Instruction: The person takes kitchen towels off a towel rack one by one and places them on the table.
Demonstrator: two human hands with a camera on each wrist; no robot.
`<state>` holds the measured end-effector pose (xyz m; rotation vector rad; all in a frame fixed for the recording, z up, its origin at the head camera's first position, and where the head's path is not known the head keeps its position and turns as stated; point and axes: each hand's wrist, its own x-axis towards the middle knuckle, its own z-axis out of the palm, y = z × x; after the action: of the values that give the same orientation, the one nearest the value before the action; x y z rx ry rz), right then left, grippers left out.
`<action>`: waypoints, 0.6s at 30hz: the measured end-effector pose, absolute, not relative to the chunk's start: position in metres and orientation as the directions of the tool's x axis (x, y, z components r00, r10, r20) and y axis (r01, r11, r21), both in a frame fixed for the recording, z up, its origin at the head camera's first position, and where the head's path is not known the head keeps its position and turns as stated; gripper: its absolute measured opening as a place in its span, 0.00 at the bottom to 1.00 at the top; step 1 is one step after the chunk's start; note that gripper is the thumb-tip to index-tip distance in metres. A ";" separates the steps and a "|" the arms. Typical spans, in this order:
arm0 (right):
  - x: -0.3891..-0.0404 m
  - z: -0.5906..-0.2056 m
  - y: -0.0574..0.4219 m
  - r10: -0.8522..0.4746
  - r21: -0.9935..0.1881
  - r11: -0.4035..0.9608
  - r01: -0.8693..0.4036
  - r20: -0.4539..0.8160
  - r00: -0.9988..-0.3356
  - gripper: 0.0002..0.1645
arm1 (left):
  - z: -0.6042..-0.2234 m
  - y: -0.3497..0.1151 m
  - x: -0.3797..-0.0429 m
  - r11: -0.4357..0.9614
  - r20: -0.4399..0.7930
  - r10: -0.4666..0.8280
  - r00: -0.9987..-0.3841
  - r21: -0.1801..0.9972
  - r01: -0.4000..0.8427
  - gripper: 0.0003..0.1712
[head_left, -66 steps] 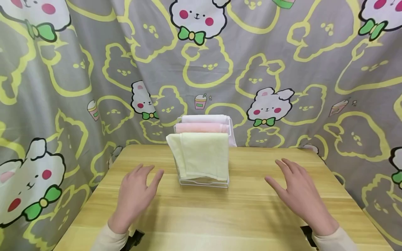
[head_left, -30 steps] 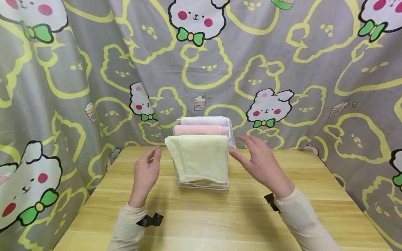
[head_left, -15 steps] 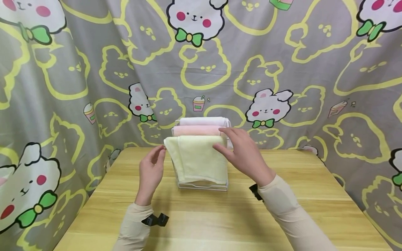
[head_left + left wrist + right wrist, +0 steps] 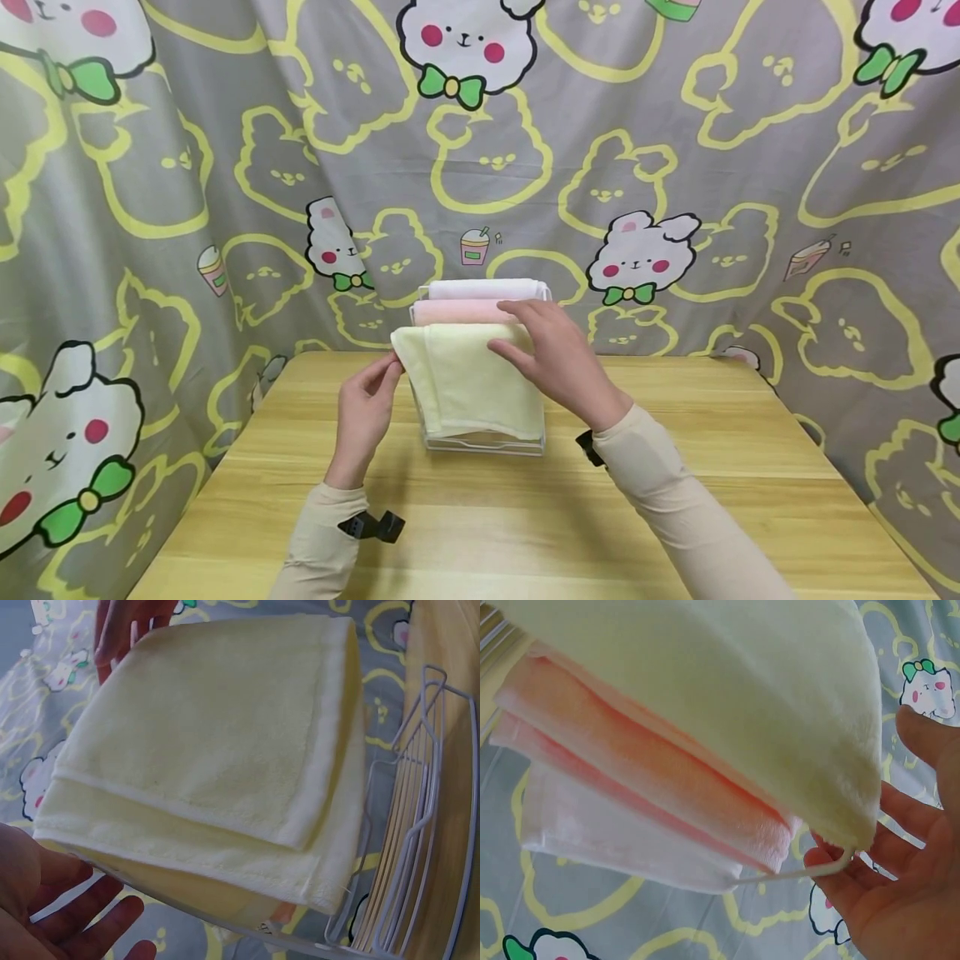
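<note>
Three on the wire rack (image 4: 485, 451): yellow towel (image 4: 480, 383) frontmost, pink towel (image 4: 457, 312) behind it, white towel (image 4: 480, 289) at back; rack stands on wooden table (image 4: 675, 508).
Yellow towel: folded, draped over the front rail, left edge askew; one hand at each end.
Step in hand: looks like taking hold of the yellow towel at both ends; towel not lifted off.
Next move: likely calls for right thumb and fingers closing on the right end, then an even pull; cloth could snag on the rail.
Left hand (image 4: 365, 412): at upper left corner, thumb and index tips close together; can't tell if it pinches cloth, wire or neither.
Right hand (image 4: 562, 358): wide, thumb apart from fingers, around the right end; fingertips by the wire's end, nothing gripped.
Arms: left forearm (image 4: 322, 542) fairly upright in head view, right forearm (image 4: 690, 508) slanting in from lower right.
</note>
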<state>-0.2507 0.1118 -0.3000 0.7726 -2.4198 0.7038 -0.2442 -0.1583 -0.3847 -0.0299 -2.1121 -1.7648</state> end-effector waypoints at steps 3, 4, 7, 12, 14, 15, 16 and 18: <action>-0.253 -0.301 0.107 -0.395 -0.304 0.687 -0.661 0.607 -0.690 0.29 | -0.386 -0.157 -0.245 0.201 0.297 -0.229 -0.927 0.946 0.253 0.17; -0.254 -0.301 0.105 -0.402 -0.298 0.684 -0.666 0.608 -0.685 0.28 | -0.386 -0.157 -0.245 0.200 0.295 -0.230 -0.927 0.947 0.252 0.17; -0.255 -0.301 0.100 -0.418 -0.289 0.678 -0.676 0.605 -0.678 0.26 | -0.387 -0.156 -0.246 0.189 0.300 -0.235 -0.925 0.947 0.259 0.16; -0.257 -0.300 0.093 -0.435 -0.279 0.675 -0.683 0.597 -0.674 0.23 | -0.389 -0.155 -0.248 0.174 0.324 -0.238 -0.916 0.942 0.289 0.13; -0.259 -0.301 0.091 -0.443 -0.270 0.671 -0.691 0.601 -0.665 0.22 | -0.389 -0.155 -0.249 0.173 0.331 -0.239 -0.913 0.940 0.296 0.13; -0.260 -0.301 0.091 -0.448 -0.263 0.668 -0.696 0.605 -0.659 0.20 | -0.389 -0.155 -0.249 0.168 0.333 -0.241 -0.912 0.939 0.298 0.13; -0.261 -0.301 0.090 -0.454 -0.255 0.665 -0.702 0.609 -0.650 0.19 | -0.389 -0.155 -0.249 0.163 0.335 -0.243 -0.910 0.939 0.302 0.13; -0.263 -0.302 0.090 -0.463 -0.240 0.658 -0.714 0.618 -0.635 0.16 | -0.389 -0.154 -0.250 0.159 0.338 -0.249 -0.908 0.939 0.306 0.13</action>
<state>-0.2625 0.0898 -0.3017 0.9133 -2.3597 0.6467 -0.2495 -0.1541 -0.3891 -0.0543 -2.0267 -1.7990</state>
